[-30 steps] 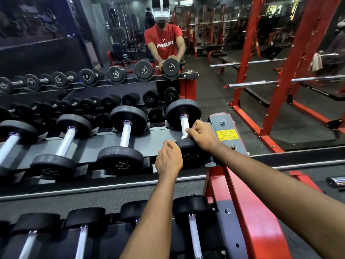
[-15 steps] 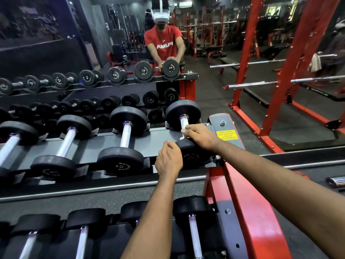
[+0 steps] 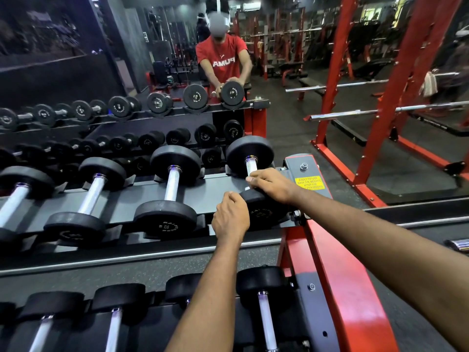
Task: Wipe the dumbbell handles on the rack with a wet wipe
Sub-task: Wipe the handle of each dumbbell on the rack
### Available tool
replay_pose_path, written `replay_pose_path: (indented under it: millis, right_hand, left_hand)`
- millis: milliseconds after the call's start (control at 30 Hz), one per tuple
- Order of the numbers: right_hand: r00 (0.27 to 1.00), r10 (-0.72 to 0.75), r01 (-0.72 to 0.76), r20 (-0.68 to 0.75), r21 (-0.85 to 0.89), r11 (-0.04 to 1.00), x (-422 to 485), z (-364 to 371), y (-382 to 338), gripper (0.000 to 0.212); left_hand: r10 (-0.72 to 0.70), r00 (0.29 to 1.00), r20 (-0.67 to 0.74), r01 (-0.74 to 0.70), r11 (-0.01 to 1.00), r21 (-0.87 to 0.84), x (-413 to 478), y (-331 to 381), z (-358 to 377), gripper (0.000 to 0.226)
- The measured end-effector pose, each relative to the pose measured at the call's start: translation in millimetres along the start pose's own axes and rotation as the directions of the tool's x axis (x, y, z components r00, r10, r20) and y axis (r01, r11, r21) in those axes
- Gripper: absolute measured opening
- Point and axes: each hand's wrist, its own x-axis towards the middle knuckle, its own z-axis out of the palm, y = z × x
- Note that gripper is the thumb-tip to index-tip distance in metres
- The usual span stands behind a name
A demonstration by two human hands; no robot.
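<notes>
Right hand (image 3: 272, 185): fingers curled over the handle (image 3: 251, 165), at its near end.
Left hand (image 3: 231, 217): a fist touching the left edge of the near head (image 3: 265, 212); cannot tell whether it grips anything.
Dumbbell (image 3: 250, 151): centre-right of frame, rightmost on the rack (image 3: 308, 171).

Quick count: 4 top-shelf dumbbells (image 3: 173, 185) mid-frame, at least 4 lower-shelf dumbbells (image 3: 266, 323) along the bottom edge, 2 hands (left hand (image 3: 231, 215), right hand (image 3: 272, 184)), 1 yellow sticker (image 3: 308, 183).
</notes>
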Motion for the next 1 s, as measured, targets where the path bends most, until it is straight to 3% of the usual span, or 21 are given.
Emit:
replay_pose_path:
  millis: [200,367,467,600,700,867,1000]
  right_hand:
    - [0.984,0.048,-0.05,-0.171,-0.007,0.999,-6.9,3.1,2.8,0.048]
    - [0.999,0.009,-0.008,-0.045,0.013,1.0,-3.4,-0.4,-2.1,0.052]
    - [0.996,0.025,-0.028,-0.083,-0.031,0.999,-3.1,-0.2,-0.5,0.047]
    - [0.949,0.17,-0.19,-0.264,-0.05,0.981,-5.9,5.6,0.0,0.044]
    - [0.895,0.309,-0.333,-0.321,-0.018,0.943,-6.3,7.2,-1.4,0.042]
    - [0.855,0.499,-0.513,-0.141,-0.091,0.853,1.7,5.3,2.6,0.032]
    - [0.771,0.628,-0.634,0.102,0.213,0.744,3.8,-0.2,-1.7,0.015]
  left_hand:
    - [-0.003,1.0,-0.002,0.003,1.0,-0.003,0.2,0.3,0.2,0.041]
    - [-0.004,1.0,-0.002,0.004,1.0,-0.007,-1.3,1.4,-2.0,0.044]
    - [-0.01,1.0,-0.003,0.01,1.0,-0.006,-1.5,1.8,-2.3,0.044]
    - [-0.009,1.0,-0.006,0.009,1.0,-0.008,-2.3,2.7,-3.2,0.044]
    - [-0.007,1.0,-0.005,0.007,1.0,-0.012,-2.2,1.8,-2.5,0.046]
    - [-0.004,1.0,-0.007,0.004,1.0,-0.012,-1.6,1.7,-2.1,0.044]
    - [0.007,1.0,-0.007,-0.007,1.0,-0.018,-1.6,1.3,-2.0,0.043]
